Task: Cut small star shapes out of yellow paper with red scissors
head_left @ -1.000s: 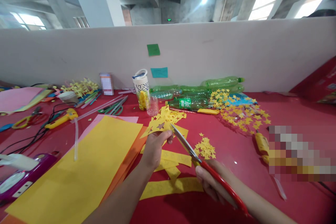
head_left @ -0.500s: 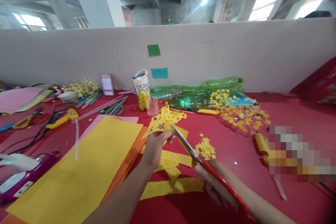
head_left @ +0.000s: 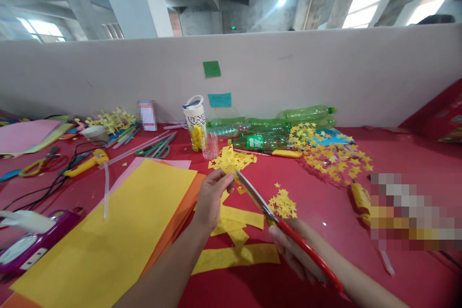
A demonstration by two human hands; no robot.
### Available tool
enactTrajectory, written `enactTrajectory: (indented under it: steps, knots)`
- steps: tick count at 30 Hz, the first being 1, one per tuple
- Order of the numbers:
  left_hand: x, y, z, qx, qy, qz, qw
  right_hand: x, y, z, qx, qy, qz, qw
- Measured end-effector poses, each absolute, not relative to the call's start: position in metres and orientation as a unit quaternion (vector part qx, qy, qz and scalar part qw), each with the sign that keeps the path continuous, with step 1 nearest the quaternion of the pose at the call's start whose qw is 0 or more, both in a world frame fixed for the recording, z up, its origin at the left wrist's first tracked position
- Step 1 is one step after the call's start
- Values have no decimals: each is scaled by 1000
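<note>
My left hand [head_left: 215, 190] is closed, thumb and fingertips pinching a small piece of yellow paper [head_left: 229, 168]; part of the paper is hidden behind the fingers. My right hand [head_left: 294, 252] grips a pair of scissors [head_left: 265, 209] with red handles. Their blades look nearly closed, and the tips point at the paper beside my left thumb. Just past the blades lies a small heap of yellow paper stars [head_left: 282, 203]. Several yellow paper strips [head_left: 236, 257] rest on the red table below my hands, and yellow cut-out scraps [head_left: 229, 155] are piled behind my left hand.
Yellow sheets [head_left: 119, 221] over orange ones lie at left, near a purple power strip [head_left: 39, 240] and a yellow glue gun [head_left: 86, 163]. At the back stand a white cup [head_left: 195, 113] and green bottles [head_left: 267, 142]. More stars [head_left: 332, 156] and another glue gun [head_left: 361, 202] are right.
My left hand has risen slightly and turned. The wider yellow paper with star-shaped holes no longer shows in it; only a small piece does. My right hand and the scissors have barely moved.
</note>
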State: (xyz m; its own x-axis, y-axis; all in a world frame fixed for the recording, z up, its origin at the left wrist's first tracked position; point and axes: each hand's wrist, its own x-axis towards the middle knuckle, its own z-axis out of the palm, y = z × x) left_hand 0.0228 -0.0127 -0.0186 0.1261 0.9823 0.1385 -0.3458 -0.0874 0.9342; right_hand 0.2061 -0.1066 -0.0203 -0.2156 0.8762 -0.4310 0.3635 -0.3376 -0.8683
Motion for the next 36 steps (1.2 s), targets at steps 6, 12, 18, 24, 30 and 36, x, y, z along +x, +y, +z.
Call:
enactTrajectory:
  steps: [6,12,18,24,30,36]
  knots:
    - [26,-14,-18,479,331,551,597,204,-108,-19,-594,-527,566,222]
    - [25,-13,-17,460,338,568,592,201,-110,-14,-594,-531,550,250]
    - [23,-11,-17,441,334,575,602,201,-110,-14,-594,-527,554,250]
    - [21,-11,-16,463,338,566,592,204,-112,-12,-582,-550,549,240]
    - [19,-9,-17,462,337,563,597,208,-110,-14,-562,-564,556,239]
    - [19,-8,-17,455,343,565,597,208,-107,-4,-575,-547,570,214]
